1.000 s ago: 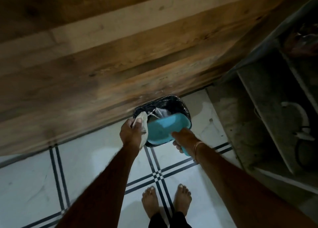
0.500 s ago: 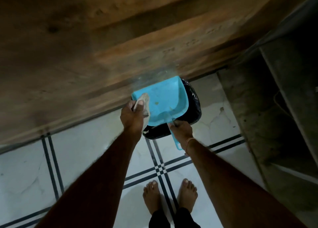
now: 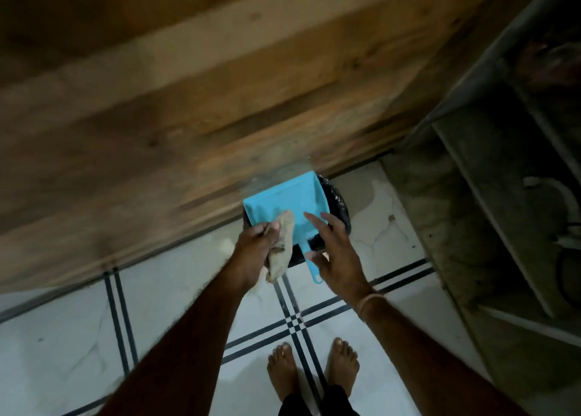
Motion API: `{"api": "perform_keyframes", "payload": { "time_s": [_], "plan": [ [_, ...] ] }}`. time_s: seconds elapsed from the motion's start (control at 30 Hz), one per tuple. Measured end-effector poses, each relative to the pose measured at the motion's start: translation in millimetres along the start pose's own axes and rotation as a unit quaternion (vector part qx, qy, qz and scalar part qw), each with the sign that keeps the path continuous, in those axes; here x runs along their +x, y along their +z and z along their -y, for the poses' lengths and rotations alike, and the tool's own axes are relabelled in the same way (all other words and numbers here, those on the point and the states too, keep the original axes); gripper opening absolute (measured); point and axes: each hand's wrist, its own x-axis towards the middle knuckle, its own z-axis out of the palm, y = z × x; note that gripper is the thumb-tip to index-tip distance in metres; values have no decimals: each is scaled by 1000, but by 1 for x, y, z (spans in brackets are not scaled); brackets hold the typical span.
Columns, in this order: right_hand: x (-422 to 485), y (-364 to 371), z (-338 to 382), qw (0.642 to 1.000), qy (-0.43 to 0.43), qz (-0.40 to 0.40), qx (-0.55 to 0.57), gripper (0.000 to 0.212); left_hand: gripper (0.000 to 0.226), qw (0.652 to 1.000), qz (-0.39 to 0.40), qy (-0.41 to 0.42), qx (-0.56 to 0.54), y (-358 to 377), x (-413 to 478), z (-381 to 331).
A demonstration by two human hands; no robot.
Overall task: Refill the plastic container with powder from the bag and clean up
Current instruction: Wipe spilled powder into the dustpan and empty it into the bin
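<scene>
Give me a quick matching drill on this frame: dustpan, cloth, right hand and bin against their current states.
Things:
1 dustpan
2 cloth
3 right hand
4 bin

States:
A lined in black
B open, fingers spread
C blue, over the bin
D gripped by the left hand

Pairs: 1-C, 2-D, 3-B, 4-A.

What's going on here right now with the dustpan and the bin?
A person stands barefoot on the tiled floor over a black-lined bin beside a wooden panel. The blue dustpan appears to lie across the bin's top, pan side up. The left hand grips a crumpled cloth at the pan's near edge. The right hand is open, fingers spread over the dustpan's handle, not holding it.
</scene>
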Motion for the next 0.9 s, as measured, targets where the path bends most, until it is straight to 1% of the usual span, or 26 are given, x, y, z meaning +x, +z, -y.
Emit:
{"api": "perform_keyframes", "payload": {
  "time_s": [0.03,0.07,0.1,0.17,0.2,0.37,0.43,0.5,0.57,0.6,0.67,0.73,0.77,0.83,0.87,0.9],
  "plan": [
    [-5,-18,20,1000,-27,7,4,64,38,999,39,-16,3,5,-17,-14],
    [-11,-36,39,999,-44,19,10,64,39,997,68,-30,-7,10,-35,-28],
    [-17,-54,59,998,-55,32,23,63,47,995,93,-40,-20,17,-54,-44],
    [-33,-90,98,994,-49,41,90,57,64,990,132,-47,-25,33,-95,-76],
    [-44,-110,117,990,-43,34,129,57,65,987,150,-51,-14,43,-120,-95],
    [-102,-202,201,975,-30,-16,220,53,45,967,242,-57,59,85,-236,-174],
    [-128,-236,225,970,-21,-43,240,45,40,956,277,-51,84,107,-282,-200],
    [-152,-263,244,964,-3,-86,253,29,42,947,304,-42,95,127,-318,-218],
    [-181,-294,264,955,2,-150,254,20,50,930,351,-26,107,151,-354,-234],
    [-192,-305,269,950,7,-175,258,20,52,925,360,-17,118,160,-367,-240],
    [-208,-325,276,940,10,-214,266,18,64,919,370,39,132,176,-382,-250],
    [-228,-353,284,928,9,-253,275,13,82,897,389,113,176,198,-401,-261],
    [-235,-366,287,920,11,-267,288,14,83,882,406,139,196,210,-408,-265],
    [-247,-390,292,903,18,-294,312,20,74,855,432,183,221,238,-422,-272],
    [-258,-406,295,896,19,-310,318,22,67,842,435,213,236,257,-432,-274],
    [-263,-418,297,891,17,-317,325,24,59,839,420,243,246,271,-436,-277]
  ]
}}
